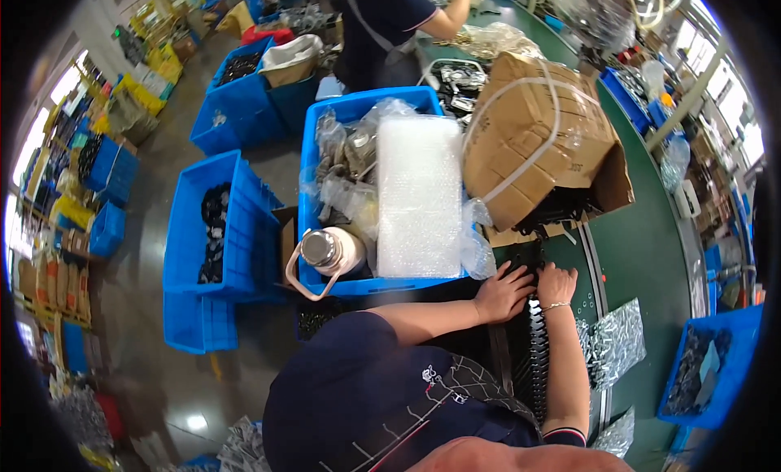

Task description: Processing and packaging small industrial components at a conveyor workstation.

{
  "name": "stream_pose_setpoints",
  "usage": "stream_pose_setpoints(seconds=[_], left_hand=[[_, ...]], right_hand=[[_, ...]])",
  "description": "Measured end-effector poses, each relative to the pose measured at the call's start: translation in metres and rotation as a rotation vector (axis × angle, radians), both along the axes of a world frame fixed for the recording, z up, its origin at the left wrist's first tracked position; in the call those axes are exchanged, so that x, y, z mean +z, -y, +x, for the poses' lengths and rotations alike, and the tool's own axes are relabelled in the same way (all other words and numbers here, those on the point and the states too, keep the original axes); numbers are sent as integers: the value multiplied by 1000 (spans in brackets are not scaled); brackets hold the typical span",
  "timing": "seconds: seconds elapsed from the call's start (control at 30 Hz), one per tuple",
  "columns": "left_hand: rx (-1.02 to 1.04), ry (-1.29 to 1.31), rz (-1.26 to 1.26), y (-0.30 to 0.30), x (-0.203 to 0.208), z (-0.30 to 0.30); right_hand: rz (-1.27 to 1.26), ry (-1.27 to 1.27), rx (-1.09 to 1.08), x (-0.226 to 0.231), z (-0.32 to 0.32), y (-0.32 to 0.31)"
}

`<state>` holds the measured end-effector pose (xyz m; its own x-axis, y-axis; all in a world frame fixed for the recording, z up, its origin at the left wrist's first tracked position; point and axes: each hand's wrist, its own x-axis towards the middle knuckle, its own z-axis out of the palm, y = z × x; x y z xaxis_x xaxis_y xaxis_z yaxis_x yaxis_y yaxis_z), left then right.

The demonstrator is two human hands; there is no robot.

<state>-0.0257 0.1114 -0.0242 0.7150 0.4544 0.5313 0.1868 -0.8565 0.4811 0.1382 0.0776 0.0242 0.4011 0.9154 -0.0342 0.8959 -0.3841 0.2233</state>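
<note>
My left hand lies palm down with its fingers stretched out over small black parts near the mouth of a tipped cardboard box. Just beside it, my right hand, with a bracelet at the wrist, has its fingers bent and closed; what they grip is hidden. Between my forearms a long row of black parts, lined up closely with shiny edges, runs toward my body. From the open cardboard box, more black pieces spill toward my hands.
A blue bin in front of my left arm holds bubble wrap and a handled bottle. Clear bags of parts lie on the green bench at right. Blue crates stand left; another person works ahead.
</note>
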Motion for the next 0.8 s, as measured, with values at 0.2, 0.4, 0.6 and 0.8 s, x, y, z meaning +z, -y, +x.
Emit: stream_pose_setpoints(seconds=[0.2,0.4,0.6,0.8], left_hand=[[18,13,12,3,-3,-6],[-8,32,96,2,6,3],[-8,-78,117,-10,5,-5],[-72,-67,96,-2,3,4]], right_hand=[[224,81,105,-7,-7,3],[9,86,62,14,-14,4],[16,44,119,16,-23,-11],[3,0,33,14,-16,-4]])
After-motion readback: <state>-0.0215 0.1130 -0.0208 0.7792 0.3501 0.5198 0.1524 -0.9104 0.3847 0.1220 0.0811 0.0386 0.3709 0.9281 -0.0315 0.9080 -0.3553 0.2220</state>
